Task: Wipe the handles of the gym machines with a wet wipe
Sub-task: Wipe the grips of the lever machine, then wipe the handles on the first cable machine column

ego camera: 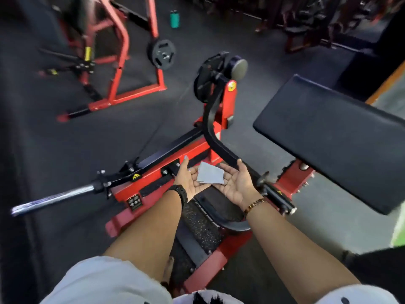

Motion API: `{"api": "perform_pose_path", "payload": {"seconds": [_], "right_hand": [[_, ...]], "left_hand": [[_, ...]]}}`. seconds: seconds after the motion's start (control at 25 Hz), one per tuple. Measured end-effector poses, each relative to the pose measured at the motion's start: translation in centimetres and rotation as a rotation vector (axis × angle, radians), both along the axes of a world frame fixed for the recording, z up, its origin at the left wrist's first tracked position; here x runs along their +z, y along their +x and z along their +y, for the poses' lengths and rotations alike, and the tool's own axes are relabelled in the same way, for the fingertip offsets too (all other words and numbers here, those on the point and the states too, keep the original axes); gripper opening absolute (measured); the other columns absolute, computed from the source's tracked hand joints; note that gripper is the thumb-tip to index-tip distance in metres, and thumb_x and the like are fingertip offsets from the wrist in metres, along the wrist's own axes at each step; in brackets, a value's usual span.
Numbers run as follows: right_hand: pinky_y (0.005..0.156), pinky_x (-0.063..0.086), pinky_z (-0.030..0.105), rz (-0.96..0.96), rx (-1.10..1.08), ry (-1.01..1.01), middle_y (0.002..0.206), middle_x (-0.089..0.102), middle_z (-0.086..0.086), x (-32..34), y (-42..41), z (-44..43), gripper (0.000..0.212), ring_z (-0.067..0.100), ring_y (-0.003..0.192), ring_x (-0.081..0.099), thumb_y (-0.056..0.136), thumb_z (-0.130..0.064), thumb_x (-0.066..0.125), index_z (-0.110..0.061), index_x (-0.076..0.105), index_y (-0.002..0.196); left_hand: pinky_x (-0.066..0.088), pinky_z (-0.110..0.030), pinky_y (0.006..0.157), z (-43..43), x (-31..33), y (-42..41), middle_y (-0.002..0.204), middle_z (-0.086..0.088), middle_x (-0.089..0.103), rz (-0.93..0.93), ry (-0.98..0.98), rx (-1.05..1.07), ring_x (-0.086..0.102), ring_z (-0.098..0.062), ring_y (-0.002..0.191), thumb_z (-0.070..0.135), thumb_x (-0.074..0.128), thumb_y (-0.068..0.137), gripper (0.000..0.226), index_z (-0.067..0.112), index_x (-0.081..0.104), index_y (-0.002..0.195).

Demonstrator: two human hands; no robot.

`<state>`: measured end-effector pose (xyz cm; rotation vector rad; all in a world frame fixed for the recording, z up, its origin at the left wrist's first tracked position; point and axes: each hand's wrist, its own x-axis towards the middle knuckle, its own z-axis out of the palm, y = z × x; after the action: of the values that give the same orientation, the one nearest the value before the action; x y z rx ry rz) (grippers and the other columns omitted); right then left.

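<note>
Dark rubber floor [65, 139] is carrying a red machine [190, 150] at centre. Its black pad [328, 137] is sitting at the right, tilted. A curved black arm [210, 119] is running down from the pivot toward the hands, and a chrome bar [52, 199] is projecting to the left. A second red machine [116, 84] is standing at upper left, with a weight plate [163, 54] beside it. Both forearms are reaching forward over the frame. The left hand [192, 183] and right hand [235, 183] are lying palm up, side by side, fingers relaxed and gripping nothing. The wipe [210, 176], a folded pale square, is resting across the fingers of both hands. The right thumb is appearing just beside the arm; contact cannot be told. A teal bottle [174, 18] is standing on the floor far behind.
</note>
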<state>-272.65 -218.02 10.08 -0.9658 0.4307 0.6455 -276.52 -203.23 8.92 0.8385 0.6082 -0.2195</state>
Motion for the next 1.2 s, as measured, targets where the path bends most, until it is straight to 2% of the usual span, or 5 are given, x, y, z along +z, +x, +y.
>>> {"api": "perform_pose_path", "payload": {"seconds": [0.36, 0.6, 0.8, 0.96, 1.2], "right_hand": [[0.082, 0.050, 0.041, 0.000, 0.403, 0.028, 0.123, 0.058, 0.019, 0.3, -5.8, 16.3, 0.059, 0.028, 0.098, 0.061, 0.096, -0.055, 0.035, -0.006, 0.053, 0.122], [0.077, 0.051, 0.040, 0.049, 0.528, -0.011, 0.121, 0.058, 0.016, -0.9, -10.6, 26.3, 0.057, 0.030, 0.102, 0.059, 0.095, -0.054, 0.039, -0.007, 0.055, 0.123], [0.089, 0.048, 0.043, 0.090, 0.590, -0.058, 0.117, 0.061, 0.017, -1.7, -15.6, 36.5, 0.055, 0.031, 0.105, 0.059, 0.097, -0.050, 0.038, -0.003, 0.053, 0.122], [0.073, 0.051, 0.039, 0.055, 0.641, -0.068, 0.107, 0.065, 0.015, -0.8, -18.4, 44.2, 0.050, 0.029, 0.095, 0.063, 0.098, -0.049, 0.037, -0.005, 0.056, 0.113], [0.082, 0.053, 0.044, 0.034, 0.720, -0.088, 0.110, 0.064, 0.017, -0.4, -20.6, 52.5, 0.048, 0.033, 0.099, 0.063, 0.097, -0.049, 0.040, -0.005, 0.056, 0.110]], "left_hand": [[0.053, -0.038, 0.084, 13.4, 0.7, -11.3, 0.106, -0.014, 0.070, 0.029, 0.069, 0.404, 0.067, -0.025, 0.097, 0.070, 0.035, 0.089, 0.071, 0.008, 0.060, 0.114], [0.053, -0.040, 0.085, 22.0, -0.5, -18.6, 0.114, -0.019, 0.067, 0.049, 0.042, 0.580, 0.065, -0.031, 0.104, 0.067, 0.037, 0.090, 0.071, 0.005, 0.058, 0.118], [0.055, -0.040, 0.079, 31.0, -1.3, -23.1, 0.113, -0.017, 0.068, 0.049, 0.003, 0.645, 0.067, -0.029, 0.101, 0.066, 0.040, 0.090, 0.073, 0.004, 0.056, 0.124], [0.054, -0.037, 0.078, 38.6, -0.3, -25.9, 0.112, -0.017, 0.068, 0.058, 0.057, 0.635, 0.066, -0.029, 0.102, 0.069, 0.036, 0.089, 0.075, 0.005, 0.059, 0.120], [0.054, -0.037, 0.077, 46.5, 0.6, -29.2, 0.109, -0.016, 0.070, 0.058, 0.107, 0.651, 0.068, -0.028, 0.099, 0.069, 0.035, 0.089, 0.071, 0.007, 0.059, 0.113]]}}
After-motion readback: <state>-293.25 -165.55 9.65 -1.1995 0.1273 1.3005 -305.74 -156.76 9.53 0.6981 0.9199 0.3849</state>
